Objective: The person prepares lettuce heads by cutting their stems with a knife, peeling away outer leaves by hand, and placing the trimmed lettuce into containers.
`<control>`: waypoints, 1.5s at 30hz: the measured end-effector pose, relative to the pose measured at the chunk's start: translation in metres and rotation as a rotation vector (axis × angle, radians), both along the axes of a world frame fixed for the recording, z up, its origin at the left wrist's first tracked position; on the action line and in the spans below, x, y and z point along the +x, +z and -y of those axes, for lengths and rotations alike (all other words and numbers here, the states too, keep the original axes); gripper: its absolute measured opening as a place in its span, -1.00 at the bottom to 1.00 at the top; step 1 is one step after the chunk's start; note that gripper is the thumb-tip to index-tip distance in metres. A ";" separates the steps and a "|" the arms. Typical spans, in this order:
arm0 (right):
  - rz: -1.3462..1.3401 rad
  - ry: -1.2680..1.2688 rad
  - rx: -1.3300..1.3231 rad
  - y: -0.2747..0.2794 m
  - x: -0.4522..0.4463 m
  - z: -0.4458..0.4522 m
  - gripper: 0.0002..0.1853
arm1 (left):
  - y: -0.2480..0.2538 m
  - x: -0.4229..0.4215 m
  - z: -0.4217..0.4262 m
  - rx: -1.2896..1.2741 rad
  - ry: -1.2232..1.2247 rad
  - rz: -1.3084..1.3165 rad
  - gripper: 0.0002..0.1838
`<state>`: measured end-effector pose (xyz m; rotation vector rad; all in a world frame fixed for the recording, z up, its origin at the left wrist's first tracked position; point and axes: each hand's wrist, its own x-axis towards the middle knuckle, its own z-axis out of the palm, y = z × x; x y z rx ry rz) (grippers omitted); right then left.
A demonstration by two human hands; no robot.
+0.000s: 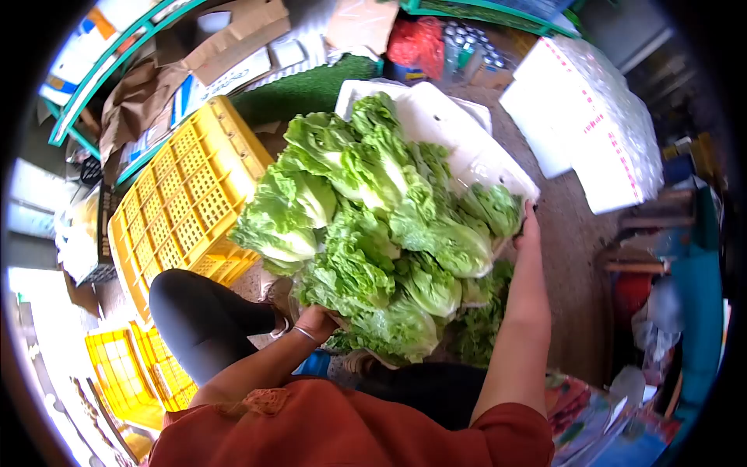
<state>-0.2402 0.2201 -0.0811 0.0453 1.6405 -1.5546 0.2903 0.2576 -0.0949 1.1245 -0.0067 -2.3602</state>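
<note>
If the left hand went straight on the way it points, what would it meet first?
Most likely the near edge of the lettuce pile, which partly hides the left hand; exact depth there is unclear.

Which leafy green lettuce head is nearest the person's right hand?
The head at the far right, beside the white foam box corner held by the right hand; others lie farther away.

The crate [183,183] is yellow plastic, perforated and slightly glossy. The box [459,148] looks like smooth white foam. The carton [241,39] is matt brown cardboard; the bag [414,45] is crinkled red plastic. The shirt [350,428] is rust-red cloth, the mat [303,93] rough-textured.
</note>
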 end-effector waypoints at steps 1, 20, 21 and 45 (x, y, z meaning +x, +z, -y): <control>-0.025 -0.002 -0.007 -0.006 0.000 0.003 -0.57 | -0.001 0.002 0.001 -0.004 -0.039 -0.009 -0.71; -0.284 -0.097 -0.258 0.079 0.073 -0.146 -0.49 | 0.078 0.019 0.006 -0.260 -0.181 0.030 -0.33; -0.275 -0.107 -0.265 0.086 0.079 -0.148 -0.49 | 0.075 0.021 0.007 -0.286 -0.192 -0.002 -0.38; 0.212 0.335 -0.465 0.173 0.347 0.170 -0.73 | 0.249 0.324 0.158 -0.845 0.462 0.546 -0.88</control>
